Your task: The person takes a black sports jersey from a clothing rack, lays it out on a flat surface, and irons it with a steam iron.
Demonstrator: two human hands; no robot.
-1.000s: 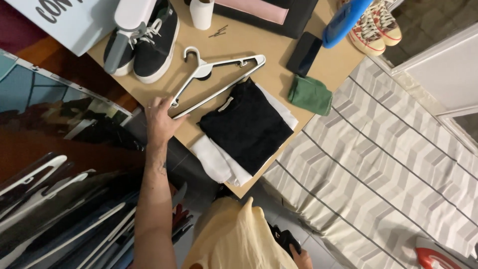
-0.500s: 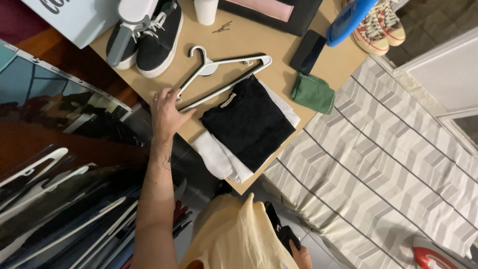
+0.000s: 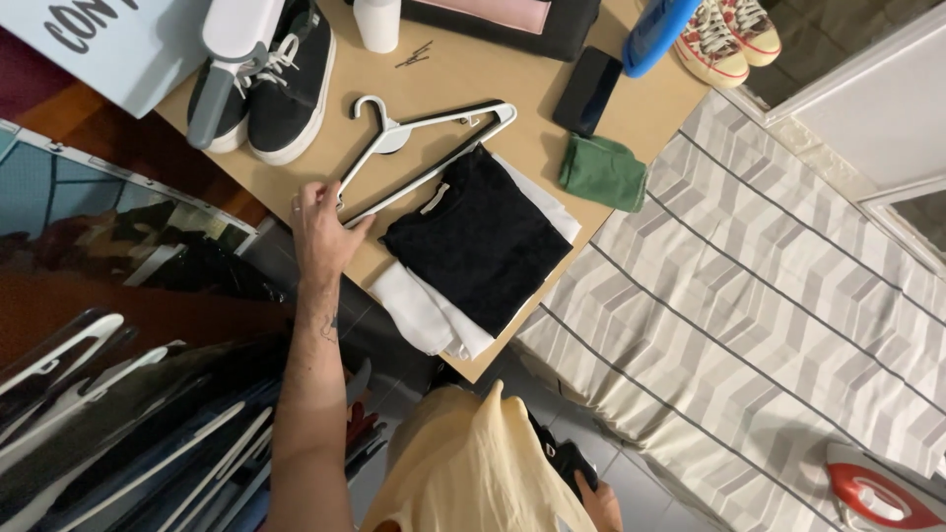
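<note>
At the near-left edge of the tan desk (image 3: 463, 74), the left hand (image 3: 323, 232) is resting with its fingers closing on the lower end of a white hanger (image 3: 419, 148), which is lying flat and slanting up toward one o'clock. Just at four o'clock of the hanger, a folded black shirt (image 3: 483, 241) is sitting on folded white cloth (image 3: 419, 310). Black sneakers (image 3: 266, 84) are lying at eleven o'clock of the hand, a green cloth (image 3: 603, 172) and a black phone (image 3: 586, 91) at two o'clock. Down at six o'clock, the right hand (image 3: 601, 507) is showing only partly beside pale yellow fabric (image 3: 473, 473), seemingly gripping a dark object (image 3: 570, 463); I cannot tell for sure.
</note>
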